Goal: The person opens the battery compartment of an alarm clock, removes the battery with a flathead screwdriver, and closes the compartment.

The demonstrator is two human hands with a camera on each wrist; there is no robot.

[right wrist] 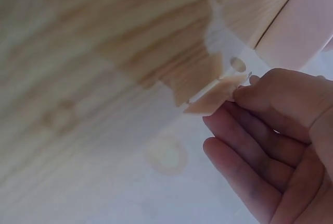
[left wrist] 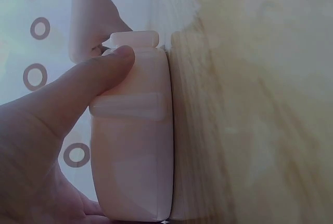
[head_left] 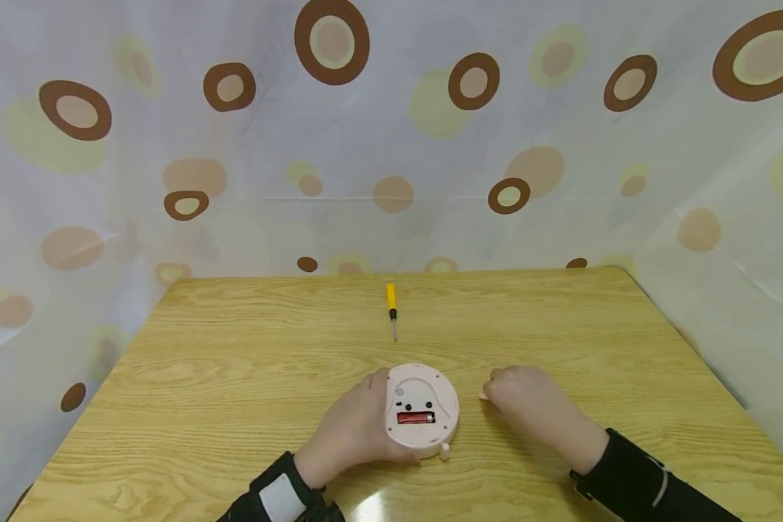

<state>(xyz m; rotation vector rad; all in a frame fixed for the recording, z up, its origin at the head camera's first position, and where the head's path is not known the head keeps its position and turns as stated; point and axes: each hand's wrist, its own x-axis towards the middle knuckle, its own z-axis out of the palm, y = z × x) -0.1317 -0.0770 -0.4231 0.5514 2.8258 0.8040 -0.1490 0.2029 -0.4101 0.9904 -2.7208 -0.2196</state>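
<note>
A round pale pink alarm clock (head_left: 417, 435) lies on the table with its back facing up. Its battery slot is uncovered, and a red battery (head_left: 415, 418) sits inside. My left hand (head_left: 352, 428) grips the clock by its left side; in the left wrist view the thumb (left wrist: 112, 70) presses along the side wall. To the right of the clock, my right hand (head_left: 531, 402) pinches a small pale pink battery cover (right wrist: 213, 98) between thumb and forefinger, close over the table. Part of that cover is hidden by the fingers.
A screwdriver (head_left: 391, 297) with a yellow and black handle lies beyond the clock, its tip towards me. The wood-grain table (head_left: 248, 341) ends at a patterned curtain (head_left: 391, 130) behind and along both sides.
</note>
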